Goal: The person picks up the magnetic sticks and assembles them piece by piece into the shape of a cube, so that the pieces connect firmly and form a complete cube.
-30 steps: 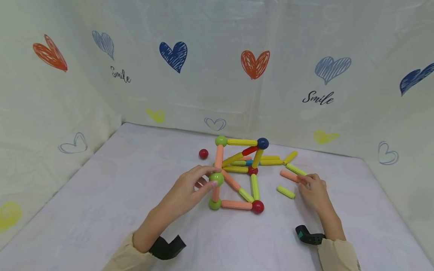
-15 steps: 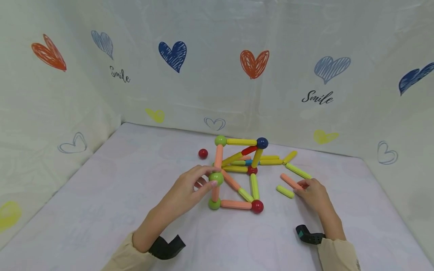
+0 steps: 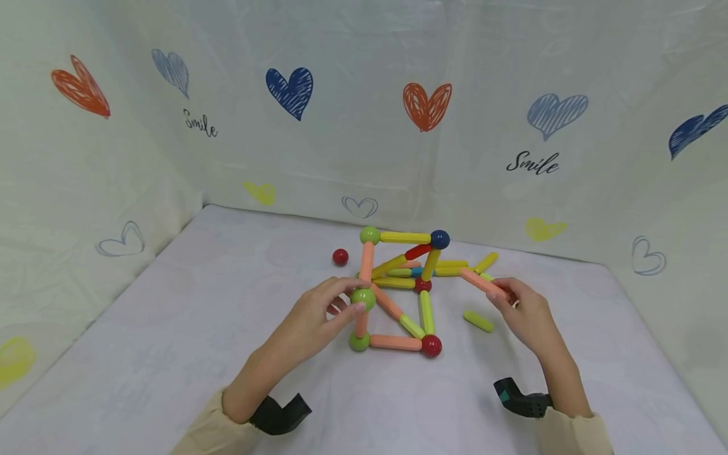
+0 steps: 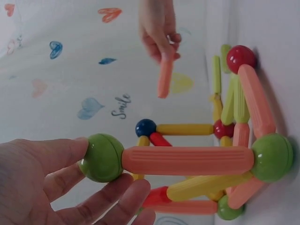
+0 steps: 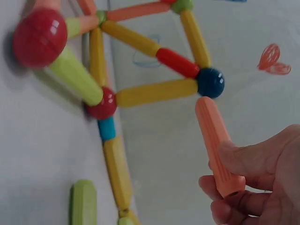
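Between thumb and fingers, my left hand [image 3: 318, 313] holds a green ball [image 4: 101, 158] at the top of an upright orange rod [image 4: 187, 161]. That rod stands on another green ball [image 4: 273, 157] at the frame's near left corner. The frame of balls and rods also has a blue ball [image 3: 440, 239] at its upper right and a red ball [image 3: 431, 345] at its near right. My right hand [image 3: 526, 313] pinches a loose orange rod [image 5: 215, 145] by one end. In the head view this rod is to the right of the frame, raised off the table and tilted.
A short lime rod [image 3: 479, 321] lies on the white-covered table [image 3: 227, 354] below my right hand. Several yellow rods [image 3: 453, 272] lie behind the frame on its right. A loose red ball [image 3: 340, 256] sits at the back left. A patterned curtain [image 3: 364, 126] hangs behind.
My right hand has picked up the orange rod from the table, lifting it up and to the left. My left hand keeps its hold on the green ball.
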Available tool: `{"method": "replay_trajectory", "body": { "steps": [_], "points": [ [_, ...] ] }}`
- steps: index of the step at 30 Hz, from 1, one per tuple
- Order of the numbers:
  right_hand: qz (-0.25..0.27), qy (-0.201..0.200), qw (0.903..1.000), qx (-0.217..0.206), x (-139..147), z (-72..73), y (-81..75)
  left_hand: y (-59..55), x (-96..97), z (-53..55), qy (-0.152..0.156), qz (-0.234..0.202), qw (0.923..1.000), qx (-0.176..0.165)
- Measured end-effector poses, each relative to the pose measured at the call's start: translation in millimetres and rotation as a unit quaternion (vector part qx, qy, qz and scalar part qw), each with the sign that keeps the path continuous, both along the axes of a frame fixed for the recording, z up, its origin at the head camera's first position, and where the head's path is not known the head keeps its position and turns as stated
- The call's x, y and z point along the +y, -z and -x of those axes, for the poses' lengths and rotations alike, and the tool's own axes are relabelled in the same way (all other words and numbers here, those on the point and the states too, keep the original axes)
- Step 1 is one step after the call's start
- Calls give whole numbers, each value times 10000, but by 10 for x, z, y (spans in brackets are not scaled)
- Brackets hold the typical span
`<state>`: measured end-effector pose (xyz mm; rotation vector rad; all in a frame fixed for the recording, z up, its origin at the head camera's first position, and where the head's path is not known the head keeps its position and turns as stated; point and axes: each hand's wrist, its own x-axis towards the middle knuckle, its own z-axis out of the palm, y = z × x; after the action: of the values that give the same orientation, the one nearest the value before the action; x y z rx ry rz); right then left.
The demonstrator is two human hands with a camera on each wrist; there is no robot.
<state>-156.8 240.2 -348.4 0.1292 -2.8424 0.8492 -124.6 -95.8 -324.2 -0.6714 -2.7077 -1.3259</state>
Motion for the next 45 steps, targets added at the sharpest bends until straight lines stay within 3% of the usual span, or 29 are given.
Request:
{"method": "replay_trajectory", "body": {
  "steps": [7,16,23,32,45],
  "points": [
    [198,-374,9964,735,-394,-221,-237,7,6,6,-15,51,10000,63],
    [337,-1040,9840,1407,-731,-390,-281,16,0,14,35,-38,9999,152],
    [276,-1306,9845,1142,-904,-450,-255,20,0,14,88,-131,9997,163],
    [431,-1447,9819,1145,-1012,-452,-163,44,31,23,179,-156,9997,58],
    [816,-1407,9847,628,-990,-443,-207,165,190,16,-509,-190,9978,379]
  ]
}}
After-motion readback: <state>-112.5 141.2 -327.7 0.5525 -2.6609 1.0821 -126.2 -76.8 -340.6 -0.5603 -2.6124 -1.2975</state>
